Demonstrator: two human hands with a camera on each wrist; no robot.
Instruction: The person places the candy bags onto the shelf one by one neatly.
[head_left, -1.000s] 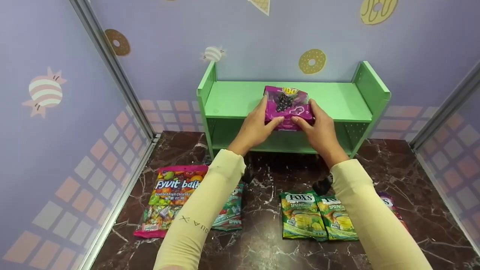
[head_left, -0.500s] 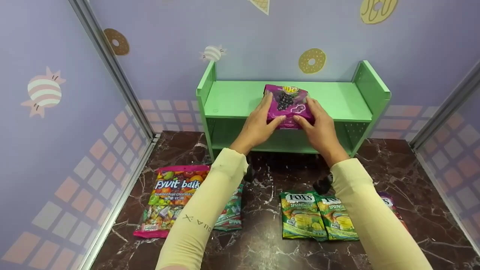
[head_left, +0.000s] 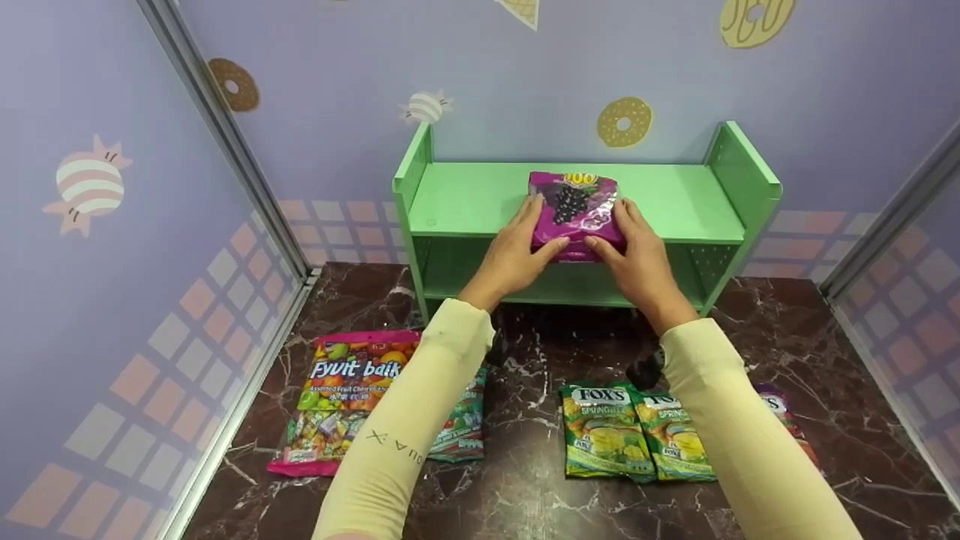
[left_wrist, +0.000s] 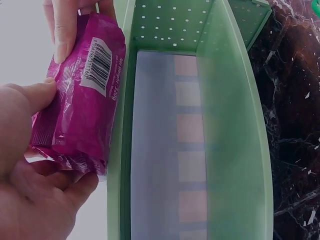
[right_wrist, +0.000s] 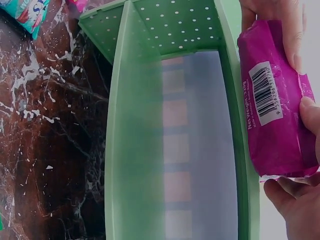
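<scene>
Since half a second ago, little has moved: the purple bag [head_left: 574, 214] sits a touch lower, its top edge tipped back slightly less, with your hands shifting along with it. In the head view, your left hand [head_left: 512, 251] and right hand [head_left: 639, 255] grip its two sides at the front of the green shelf's [head_left: 690, 202] upper board. You have it up there but not let go, so I'd judge placing it unfinished. The Fyvit baik bag [head_left: 352, 390], a green bag [head_left: 466, 424], two Fox's bags [head_left: 606, 431] [head_left: 679, 439] and a purple-edged bag [head_left: 784, 412] lie on the surface [head_left: 525, 495], apparently still to handle.

In the left wrist view, your thumb presses the barcode side, close by the board's edge.

In the right wrist view, your fingers wrap its end; whether the board bears its weight, you cannot tell.
</scene>
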